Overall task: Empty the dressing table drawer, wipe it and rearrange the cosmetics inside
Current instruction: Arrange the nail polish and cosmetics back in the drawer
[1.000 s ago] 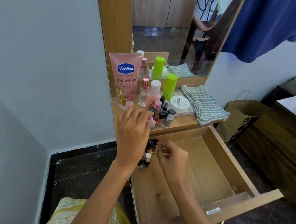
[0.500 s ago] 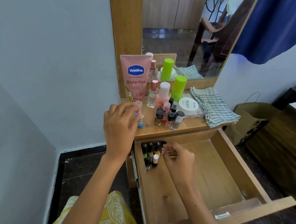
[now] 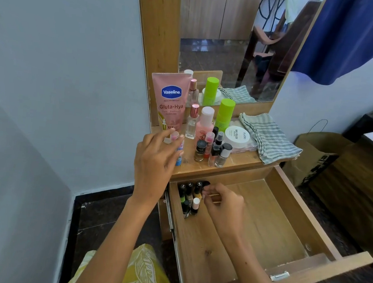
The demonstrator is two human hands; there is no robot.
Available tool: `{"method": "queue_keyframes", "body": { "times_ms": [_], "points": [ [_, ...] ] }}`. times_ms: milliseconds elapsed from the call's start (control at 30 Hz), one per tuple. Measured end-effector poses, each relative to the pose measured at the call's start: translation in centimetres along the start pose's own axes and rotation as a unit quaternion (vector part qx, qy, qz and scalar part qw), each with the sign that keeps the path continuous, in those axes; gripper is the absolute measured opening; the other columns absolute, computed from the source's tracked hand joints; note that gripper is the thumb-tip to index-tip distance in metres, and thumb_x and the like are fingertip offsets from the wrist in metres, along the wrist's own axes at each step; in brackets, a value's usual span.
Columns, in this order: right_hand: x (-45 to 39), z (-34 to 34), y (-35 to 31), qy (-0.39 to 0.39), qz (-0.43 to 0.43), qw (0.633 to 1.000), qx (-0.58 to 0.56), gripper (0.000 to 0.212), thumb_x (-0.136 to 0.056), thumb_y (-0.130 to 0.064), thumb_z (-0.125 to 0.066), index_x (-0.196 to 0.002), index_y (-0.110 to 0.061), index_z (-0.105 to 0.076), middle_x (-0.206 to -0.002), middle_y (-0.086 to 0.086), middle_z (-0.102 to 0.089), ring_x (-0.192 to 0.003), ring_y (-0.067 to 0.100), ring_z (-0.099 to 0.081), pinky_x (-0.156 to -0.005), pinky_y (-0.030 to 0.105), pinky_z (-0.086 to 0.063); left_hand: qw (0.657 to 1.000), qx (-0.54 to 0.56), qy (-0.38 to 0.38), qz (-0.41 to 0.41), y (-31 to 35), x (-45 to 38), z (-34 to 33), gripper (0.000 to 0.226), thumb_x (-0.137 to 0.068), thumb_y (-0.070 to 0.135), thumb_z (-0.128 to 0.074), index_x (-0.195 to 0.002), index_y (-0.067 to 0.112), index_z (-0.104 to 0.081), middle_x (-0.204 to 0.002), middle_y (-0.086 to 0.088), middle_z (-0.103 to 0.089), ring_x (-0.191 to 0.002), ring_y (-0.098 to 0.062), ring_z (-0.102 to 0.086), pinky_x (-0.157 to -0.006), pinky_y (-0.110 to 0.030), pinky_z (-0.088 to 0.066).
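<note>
The wooden drawer (image 3: 290, 199) is pulled out below the dressing table top. Several nail polish bottles (image 3: 188, 199) stand in its back left corner. My right hand (image 3: 222, 205) is inside the drawer, its fingertips pinched on a dark-capped nail polish bottle (image 3: 205, 185) at the end of that row. My left hand (image 3: 155, 161) is over the left end of the top, fingers curled around a small blue-bottomed bottle (image 3: 179, 158). On the top stand a pink Vaseline tube (image 3: 170, 102), a green bottle (image 3: 224, 114), a pink bottle (image 3: 206, 122), a white jar (image 3: 236, 136) and more nail polishes (image 3: 214, 151).
A folded striped cloth (image 3: 267, 138) lies at the right end of the top. The mirror (image 3: 232, 42) rises behind. A paper bag (image 3: 313, 154) and dark wooden furniture (image 3: 360, 187) stand to the right. A wall is close on the left, and yellow fabric (image 3: 139, 274) lies below.
My left hand has moved from the cluster of bottles to the left end of the top, carrying the small blue bottle. My right hand has stayed at the bottles in the drawer.
</note>
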State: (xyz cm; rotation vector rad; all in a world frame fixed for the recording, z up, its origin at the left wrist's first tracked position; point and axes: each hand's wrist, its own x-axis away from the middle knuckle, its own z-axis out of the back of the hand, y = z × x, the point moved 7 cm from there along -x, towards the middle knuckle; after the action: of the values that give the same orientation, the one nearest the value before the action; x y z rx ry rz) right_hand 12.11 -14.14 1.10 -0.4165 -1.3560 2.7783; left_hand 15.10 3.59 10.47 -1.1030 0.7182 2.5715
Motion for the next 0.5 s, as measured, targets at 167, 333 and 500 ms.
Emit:
{"method": "queue_keyframes", "body": {
  "times_ms": [167,333,500],
  "points": [
    [0.0,0.1,0.1,-0.004,-0.004,1.000,0.003,0.019,-0.081,-0.005,-0.070,-0.093,-0.019,-0.071,-0.084,-0.011,-0.070,-0.075,0.000,-0.064,-0.069,0.022,-0.056,1.000,0.006,-0.007,0.002,0.2,0.3,-0.2,0.038,-0.080,0.011,-0.072,-0.118,0.013,-0.065,-0.118,-0.007,-0.063,-0.108,-0.019,-0.045,-0.084,-0.032,-0.039],
    [0.0,0.0,0.1,-0.005,-0.001,1.000,0.007,0.018,-0.081,-0.005,-0.070,-0.093,-0.018,-0.072,-0.085,-0.010,-0.071,-0.075,0.001,-0.065,-0.069,0.022,-0.056,1.000,0.003,0.001,0.005,0.2,0.2,-0.3,0.039,-0.081,0.013,-0.071,-0.120,0.012,-0.063,-0.121,-0.008,-0.061,-0.113,-0.019,-0.044,-0.091,-0.036,-0.040],
    [-0.1,0.0,0.2,0.014,0.000,1.000,0.001,0.018,-0.080,-0.005,-0.070,-0.091,-0.019,-0.072,-0.084,-0.012,-0.071,-0.073,0.001,-0.066,-0.069,0.026,-0.057,0.994,-0.078,-0.028,-0.067,3.7,0.1,-1.3,0.049,-0.080,0.018,-0.073,-0.127,0.017,-0.058,-0.135,-0.011,-0.052,-0.123,-0.027,-0.040,-0.100,-0.041,-0.027]
  ]
}}
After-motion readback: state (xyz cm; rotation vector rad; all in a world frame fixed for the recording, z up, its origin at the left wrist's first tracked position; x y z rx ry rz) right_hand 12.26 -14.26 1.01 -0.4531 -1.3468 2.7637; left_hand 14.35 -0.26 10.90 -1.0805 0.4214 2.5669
